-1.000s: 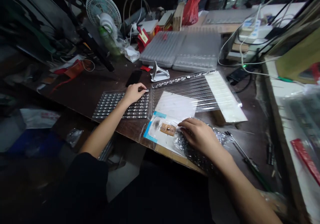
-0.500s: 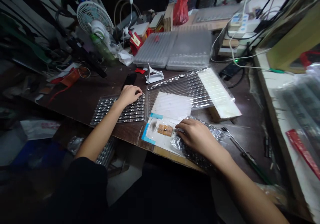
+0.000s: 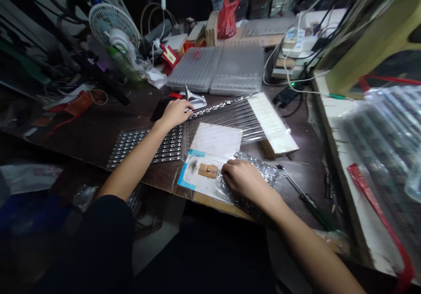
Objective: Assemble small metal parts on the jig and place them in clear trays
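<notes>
My left hand (image 3: 176,112) is at the left end of a clear ribbed tray (image 3: 241,125). Its thumb and fingers are pinched together by a row of small metal parts (image 3: 215,107) along the tray's far edge; what they hold is too small to make out. My right hand (image 3: 242,176) rests with curled fingers on a heap of small shiny metal parts (image 3: 263,169), its fingertips hidden. Left of it lies a white board with blue tape (image 3: 187,181), with a brown block (image 3: 208,171) on it. A filled tray (image 3: 144,146) of metal parts lies under my left forearm.
A white plastic stand (image 3: 196,100) and a dark phone-like object (image 3: 159,110) lie beyond my left hand. A white-topped block (image 3: 274,125) props the ribbed tray's right side. A screwdriver-like tool (image 3: 304,195) lies at right. Stacked clear trays (image 3: 235,68) and a fan (image 3: 115,26) stand behind.
My left hand has moved from above the filled tray to the left end of the metal row in the ribbed tray. My right fingers have curled in more on the heap. The view has shifted slightly.
</notes>
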{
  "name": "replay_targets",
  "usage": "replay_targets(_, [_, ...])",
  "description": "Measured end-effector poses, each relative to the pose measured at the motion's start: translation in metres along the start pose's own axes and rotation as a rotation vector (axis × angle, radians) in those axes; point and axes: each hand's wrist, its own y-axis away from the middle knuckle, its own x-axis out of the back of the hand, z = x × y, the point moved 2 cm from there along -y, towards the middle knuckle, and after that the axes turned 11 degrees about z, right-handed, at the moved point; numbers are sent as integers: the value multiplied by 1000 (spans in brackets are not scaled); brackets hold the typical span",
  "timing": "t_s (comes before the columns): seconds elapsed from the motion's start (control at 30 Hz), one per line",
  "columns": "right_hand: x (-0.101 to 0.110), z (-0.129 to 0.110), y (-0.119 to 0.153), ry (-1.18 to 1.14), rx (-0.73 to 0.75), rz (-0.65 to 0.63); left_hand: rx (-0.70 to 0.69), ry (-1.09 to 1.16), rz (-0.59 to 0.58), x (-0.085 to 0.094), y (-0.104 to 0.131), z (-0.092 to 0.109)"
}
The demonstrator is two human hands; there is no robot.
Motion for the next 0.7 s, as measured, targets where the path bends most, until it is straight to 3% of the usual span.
replay_targets(0.17, [8, 2, 3, -115, -33, 3, 53, -128, -40, 5, -16, 19])
replay_targets(0.33, [14, 3, 6, -330, -68, 31, 156, -252, -193, 1, -7, 6])
replay_targets(0.4, [14, 5, 6, -385, -121, 52, 155, -230, -202, -3, -1, 0])
replay_targets(0.53, [9, 9, 4, -237, -287, 63, 149, -161, -131, -11, 8, -10])
replay_targets(0.7, [5, 11, 6, -79, -259, 45, 190, 16, 74, -6, 23, -12])
